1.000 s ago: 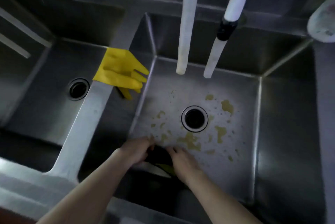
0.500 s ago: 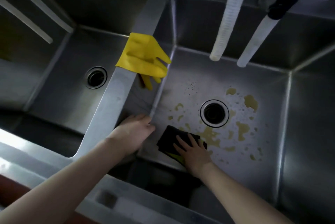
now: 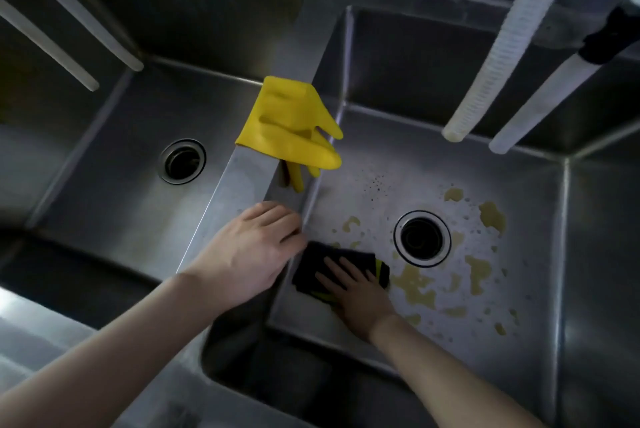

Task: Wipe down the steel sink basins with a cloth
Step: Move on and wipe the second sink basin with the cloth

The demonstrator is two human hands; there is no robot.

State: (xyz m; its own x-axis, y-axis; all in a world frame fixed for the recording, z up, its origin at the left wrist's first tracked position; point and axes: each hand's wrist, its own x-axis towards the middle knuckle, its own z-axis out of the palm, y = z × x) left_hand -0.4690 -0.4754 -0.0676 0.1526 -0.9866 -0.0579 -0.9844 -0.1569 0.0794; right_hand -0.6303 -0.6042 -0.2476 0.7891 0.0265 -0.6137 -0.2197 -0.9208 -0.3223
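Steel fills my view: the right basin (image 3: 606,254) beside the left basin (image 3: 114,192), a yellow glove (image 3: 287,123) draped over the divider (image 3: 239,182) between them. My left hand (image 3: 249,254) rests on that divider, fingers relaxed. My right hand (image 3: 360,299) presses the dark cloth (image 3: 311,272) onto the right basin's floor, fingers straight and spread, just beside yellowish stains (image 3: 415,285).

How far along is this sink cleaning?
Hardly started. Done: nothing clearly; yellowish stains cover the right basin floor around its drain. In hand: the right hand presses a dark cloth flat at the stains' edge, while the left hand rests on the divider. Left: those stains and that basin's walls. Whether the left basin is wiped, I can't tell.
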